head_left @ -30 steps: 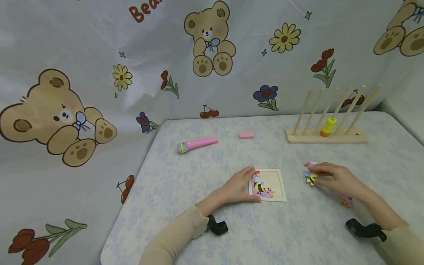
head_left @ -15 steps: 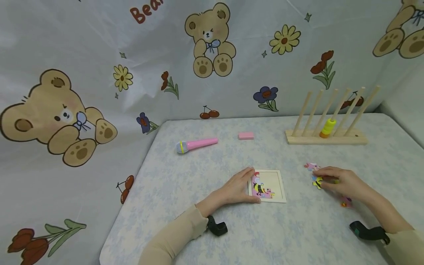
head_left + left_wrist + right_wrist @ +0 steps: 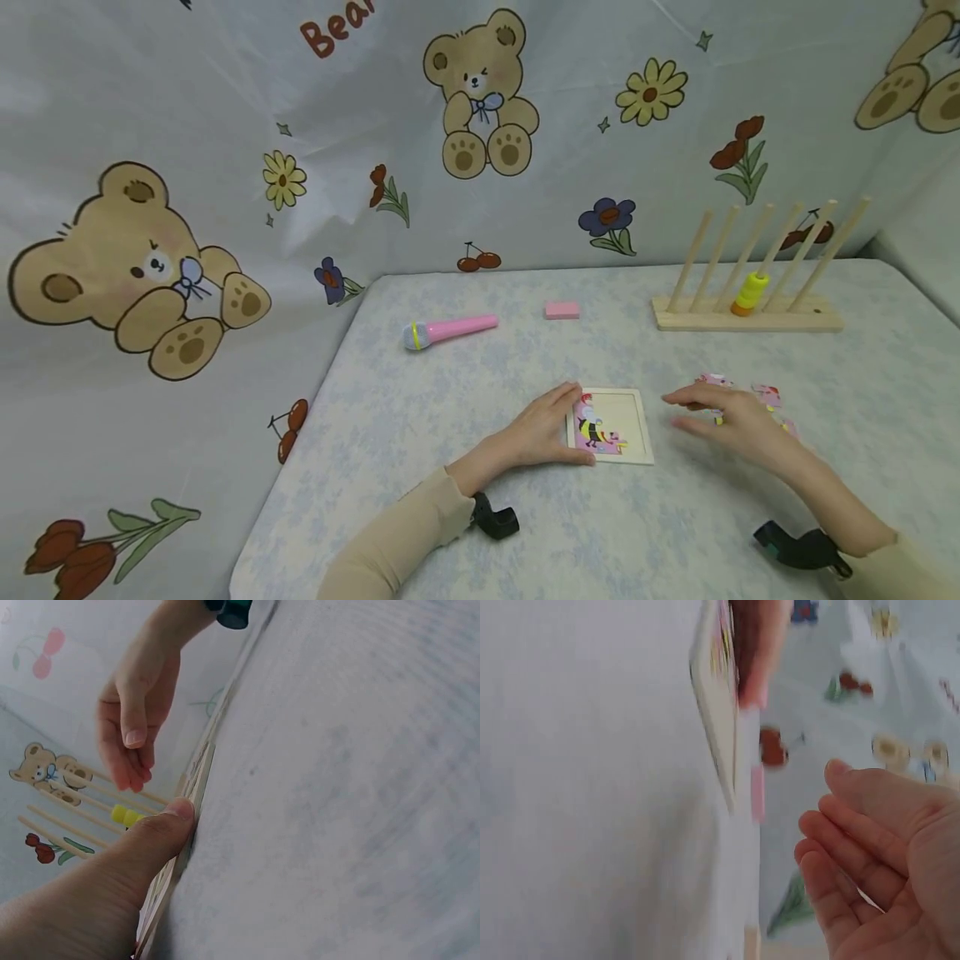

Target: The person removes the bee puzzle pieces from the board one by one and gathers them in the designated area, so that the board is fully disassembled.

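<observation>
A shallow square jigsaw board (image 3: 636,425) with a pale rim lies on the table; joined pieces with a bee picture (image 3: 592,429) fill its left and front part. My left hand (image 3: 536,429) holds the board's left side, thumb at the front edge and fingers at the back corner. In the left wrist view its thumb (image 3: 161,829) presses on the rim. My right hand (image 3: 731,425) hovers right of the board, fingers loosely bent, holding nothing in the right wrist view. Behind and beneath it lie loose jigsaw pieces (image 3: 767,395), some partly hidden by the hand.
A pink toy microphone (image 3: 453,329) lies at the back left, with a pink block (image 3: 562,310) to its right. At the back right stands a wooden peg rack (image 3: 795,321) with yellow and orange beads (image 3: 750,293) on one peg. A printed cloth (image 3: 337,125) hangs behind the table.
My right hand has come off the loose bee piece, which first shifted slightly right, and has moved left towards the board. My left hand keeps its hold on the board.
</observation>
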The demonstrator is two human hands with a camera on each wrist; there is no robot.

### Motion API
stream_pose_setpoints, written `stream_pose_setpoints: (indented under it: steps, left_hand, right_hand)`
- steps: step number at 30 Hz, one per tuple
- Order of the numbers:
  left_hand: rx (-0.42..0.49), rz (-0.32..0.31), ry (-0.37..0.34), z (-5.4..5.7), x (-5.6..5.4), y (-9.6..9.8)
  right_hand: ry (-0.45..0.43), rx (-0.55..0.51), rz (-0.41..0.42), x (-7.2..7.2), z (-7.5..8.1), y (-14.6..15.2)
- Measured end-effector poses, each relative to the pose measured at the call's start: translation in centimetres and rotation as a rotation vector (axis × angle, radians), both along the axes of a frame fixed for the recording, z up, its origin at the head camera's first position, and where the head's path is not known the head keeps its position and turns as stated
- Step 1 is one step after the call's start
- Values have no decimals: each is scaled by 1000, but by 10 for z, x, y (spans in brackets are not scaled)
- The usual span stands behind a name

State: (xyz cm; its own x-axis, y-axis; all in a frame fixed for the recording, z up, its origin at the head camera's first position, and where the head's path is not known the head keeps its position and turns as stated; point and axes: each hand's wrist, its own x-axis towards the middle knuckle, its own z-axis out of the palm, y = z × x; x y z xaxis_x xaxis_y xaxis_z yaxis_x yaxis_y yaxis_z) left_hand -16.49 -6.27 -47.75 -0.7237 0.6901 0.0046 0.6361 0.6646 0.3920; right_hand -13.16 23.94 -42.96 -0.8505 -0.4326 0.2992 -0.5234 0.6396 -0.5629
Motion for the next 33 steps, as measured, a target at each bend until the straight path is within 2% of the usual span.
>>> stream_pose_setpoints:
  steps: [4,6,9,14,21,33]
  left_hand:
    - [0,6,-5,-1,0,1]
    - [2,6,-10,-1,0,1]
    - [4,-1,-8,-1,1,1]
    - [3,-7,12,-1,0,0]
    - [7,-10,22,0,0,-1]
    - [-9,-9,26,-2,-1,0]
  right_hand:
    - [-52,-21,106,7,-9,-33]
    - [-54,-2,113,9,-15,-44]
    - [-10,15,111,10,-21,-53]
    - [62,31,123,9,-25,-58]
    - [63,54,130,12,-26,-59]
    - [104,33,116,18,-28,-64]
